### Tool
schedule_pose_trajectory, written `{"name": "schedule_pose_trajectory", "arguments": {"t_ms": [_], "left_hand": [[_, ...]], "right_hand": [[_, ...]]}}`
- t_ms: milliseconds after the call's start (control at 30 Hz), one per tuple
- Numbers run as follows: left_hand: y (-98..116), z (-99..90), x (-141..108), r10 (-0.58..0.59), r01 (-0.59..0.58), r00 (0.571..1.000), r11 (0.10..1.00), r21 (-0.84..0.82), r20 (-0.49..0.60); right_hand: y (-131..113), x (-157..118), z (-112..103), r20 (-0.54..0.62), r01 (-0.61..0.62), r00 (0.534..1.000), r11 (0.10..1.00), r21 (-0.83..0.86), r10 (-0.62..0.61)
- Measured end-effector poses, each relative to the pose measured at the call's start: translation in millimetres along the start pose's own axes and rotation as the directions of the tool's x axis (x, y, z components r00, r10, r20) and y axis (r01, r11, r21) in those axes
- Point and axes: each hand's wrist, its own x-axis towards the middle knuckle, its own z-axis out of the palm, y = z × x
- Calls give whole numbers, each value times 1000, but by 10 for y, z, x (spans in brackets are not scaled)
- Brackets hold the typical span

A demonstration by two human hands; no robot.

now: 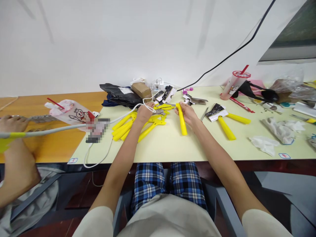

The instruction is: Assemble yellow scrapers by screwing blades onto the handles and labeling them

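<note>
At one o'clock, your right hand has its fingers closed on a yellow handle near its upper end, likely for control; at eleven, your left hand meets the tool pile, grip untellable.

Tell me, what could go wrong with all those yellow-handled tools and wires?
The white cable runs close by the left hand, so a bump might tug it. It also passes the left-hand cup, so that tug could spill a drink. And the pile of yellow-handled tools is jumbled together, so pulling one out may drag others along. The yellow handle in the right hand could slip if held loosely.
</note>
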Motion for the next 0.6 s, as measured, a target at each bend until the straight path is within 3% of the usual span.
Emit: {"name": "schedule_pose_trajectory", "arguments": {"t_ms": [167,300,400,467,600], "left_hand": [[244,0,-65,105,-104,994,992,70,-16],[464,72,-173,213,-212,975,977,-25,56],[619,135,-267,271,-262,955,962,-80,119],[709,173,-322,272,-252,950,958,-136,156],[855,210,-388,187,-117,954,953,-280,235]], "right_hand": [[-22,-29,24,32,-132,991,991,19,131],[-35,-103,64,216,-237,949,971,1,232],[-41,-170,93,346,-239,907,970,-43,239],[-36,-211,113,394,-225,888,971,-78,237],[2,-267,156,429,-189,870,968,-164,242]]}}
